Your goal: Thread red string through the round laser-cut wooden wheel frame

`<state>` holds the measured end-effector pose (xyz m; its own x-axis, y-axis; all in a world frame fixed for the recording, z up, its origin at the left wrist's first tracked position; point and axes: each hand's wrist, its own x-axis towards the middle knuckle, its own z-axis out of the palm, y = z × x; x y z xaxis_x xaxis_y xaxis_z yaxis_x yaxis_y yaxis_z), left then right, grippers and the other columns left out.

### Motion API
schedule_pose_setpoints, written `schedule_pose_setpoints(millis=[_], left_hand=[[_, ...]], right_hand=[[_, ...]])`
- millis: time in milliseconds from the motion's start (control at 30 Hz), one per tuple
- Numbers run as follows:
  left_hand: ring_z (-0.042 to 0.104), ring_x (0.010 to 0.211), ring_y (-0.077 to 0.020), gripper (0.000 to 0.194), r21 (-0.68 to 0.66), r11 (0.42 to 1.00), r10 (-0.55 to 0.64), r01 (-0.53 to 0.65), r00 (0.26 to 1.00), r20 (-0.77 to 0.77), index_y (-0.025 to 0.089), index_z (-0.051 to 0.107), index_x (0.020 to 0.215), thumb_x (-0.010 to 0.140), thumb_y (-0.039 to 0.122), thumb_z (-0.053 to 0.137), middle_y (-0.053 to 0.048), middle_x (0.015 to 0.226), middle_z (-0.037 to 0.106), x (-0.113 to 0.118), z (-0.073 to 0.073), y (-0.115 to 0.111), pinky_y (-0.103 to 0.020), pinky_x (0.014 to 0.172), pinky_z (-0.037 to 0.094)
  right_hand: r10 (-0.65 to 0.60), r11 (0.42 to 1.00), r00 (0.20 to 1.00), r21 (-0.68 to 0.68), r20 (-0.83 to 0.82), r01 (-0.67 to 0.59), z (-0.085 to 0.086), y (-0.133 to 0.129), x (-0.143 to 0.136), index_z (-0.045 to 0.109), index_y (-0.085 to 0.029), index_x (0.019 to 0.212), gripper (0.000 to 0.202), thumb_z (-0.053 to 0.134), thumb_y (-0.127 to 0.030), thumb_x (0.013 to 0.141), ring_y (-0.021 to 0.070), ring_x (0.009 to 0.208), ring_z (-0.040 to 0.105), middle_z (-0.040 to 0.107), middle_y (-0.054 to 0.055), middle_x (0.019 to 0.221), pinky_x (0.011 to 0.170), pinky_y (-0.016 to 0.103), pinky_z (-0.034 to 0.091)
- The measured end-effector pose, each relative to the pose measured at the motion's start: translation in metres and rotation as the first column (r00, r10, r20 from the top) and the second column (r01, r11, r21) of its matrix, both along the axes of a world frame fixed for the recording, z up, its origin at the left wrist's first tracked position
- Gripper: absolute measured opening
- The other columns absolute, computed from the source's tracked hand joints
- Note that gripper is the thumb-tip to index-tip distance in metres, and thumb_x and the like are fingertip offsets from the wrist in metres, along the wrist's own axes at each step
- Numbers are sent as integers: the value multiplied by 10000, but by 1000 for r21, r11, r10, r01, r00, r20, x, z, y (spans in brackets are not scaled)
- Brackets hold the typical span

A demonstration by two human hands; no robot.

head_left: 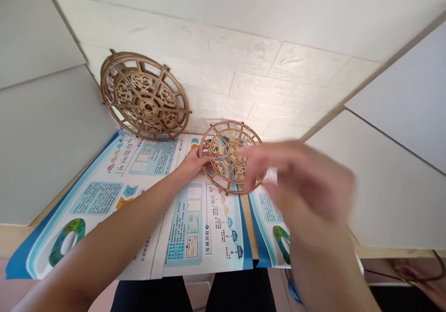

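A round bronze-coloured openwork frame (223, 186), with spokes and scroll ornaments, stands tilted on the paper-covered table. My left hand (195, 163) grips its left rim, thumb and fingers closed about the edge. Thin wire (223, 159) runs loosely across the front of this frame. My right hand (306, 177) is in front of the frame's right side, fingers bent and smeared by motion. Whether it holds the wire or touches the rim cannot be made out. Part of the frame's right side is hidden behind it.
Larger bronze openwork frames (148, 107), stacked together, lean against the white brick-patterned wall (258, 89) at the left. Printed posters (181, 237) cover the table. White panels (390, 177) close in both sides. A dark cable (383, 275) hangs below the table edge at right.
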<state>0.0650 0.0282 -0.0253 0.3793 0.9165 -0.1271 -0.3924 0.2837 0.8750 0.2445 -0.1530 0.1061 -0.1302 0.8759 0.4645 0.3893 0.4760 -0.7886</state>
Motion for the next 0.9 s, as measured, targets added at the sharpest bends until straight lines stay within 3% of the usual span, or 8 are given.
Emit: schedule_pose_setpoints(millis=[67,100,200,300,367,467,667,900], left_hand=[[738,820,-254,482,14,1000,-10,10,1000,13,148,570,1094,682,152,818,-146,1040,755,-2,1,2,-392,729,615],[738,821,-254,498,16,1000,-7,6,1000,9,150,568,1104,678,162,825,-147,1042,754,-3,1,3,-389,720,612],[730,800,-234,510,-3,1000,3,-3,1000,-29,154,563,1118,682,179,825,-141,1049,753,-5,2,5,-360,690,598],[726,775,-227,535,-22,1000,-5,4,999,-37,155,556,1137,670,172,816,-134,1037,756,-5,3,5,-363,699,594],[727,752,-230,570,-33,999,-3,2,999,-32,160,540,1165,664,173,812,-128,1024,759,-4,2,5,-385,720,596],[732,758,-229,603,-48,999,19,-20,999,-31,176,516,1200,670,165,803,-124,1037,761,-4,1,6,-401,757,594],[735,822,-230,559,-56,998,40,-42,999,-32,181,539,1190,696,141,798,-131,1094,750,-4,-2,8,-392,778,598],[731,809,-228,453,-41,999,22,-24,998,-61,163,570,1147,745,160,778,-143,1124,739,-3,-4,9,-373,732,599]], right_hand=[[-224,972,969,44,-105,230,-4,84,15,695,-298,1139,245,567,-303,930,228,775,654,688,34,885,691,397,536],[-317,942,940,71,-127,328,-15,118,25,684,-278,1118,235,561,-326,924,225,810,651,683,34,892,721,389,530],[-544,834,832,37,-111,550,-68,175,64,654,-218,1026,228,570,-369,877,229,893,630,680,52,934,826,400,499],[-637,771,769,-33,-57,636,-116,182,93,636,-194,1028,304,537,-441,882,238,970,604,673,83,1018,922,422,461],[-651,759,759,-11,-15,651,-130,179,99,632,-188,1028,321,516,-457,897,241,998,589,664,100,1058,956,426,440],[-682,731,731,-1,-27,682,-129,178,99,626,-190,1025,305,524,-449,901,237,1021,580,653,109,1107,947,407,438],[-604,779,780,-328,-162,534,-128,183,98,619,-222,999,360,525,-558,913,163,629,545,616,4,793,605,305,439],[-556,822,781,-327,-286,466,-135,184,94,597,-244,1023,307,570,-523,896,161,622,542,570,-23,730,574,295,430]])
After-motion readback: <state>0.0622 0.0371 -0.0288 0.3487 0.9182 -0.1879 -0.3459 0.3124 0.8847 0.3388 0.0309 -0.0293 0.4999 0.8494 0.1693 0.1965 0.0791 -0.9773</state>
